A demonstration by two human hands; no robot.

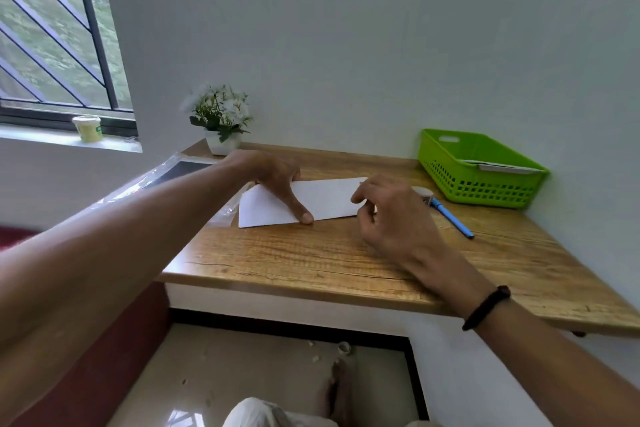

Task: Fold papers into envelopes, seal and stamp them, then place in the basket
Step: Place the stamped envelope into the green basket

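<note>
A white paper, partly folded with a slanted left corner, lies on the wooden table. My left hand rests flat on its left half, thumb pressing the front edge. My right hand hovers over the paper's right end, fingers curled and pinching at its corner. The green basket stands at the back right of the table with a white envelope lying in it.
A blue pen and a tape roll lie between the paper and the basket. A potted white flower stands at the back left, with a plastic-wrapped stack beside it. Walls close the back and right.
</note>
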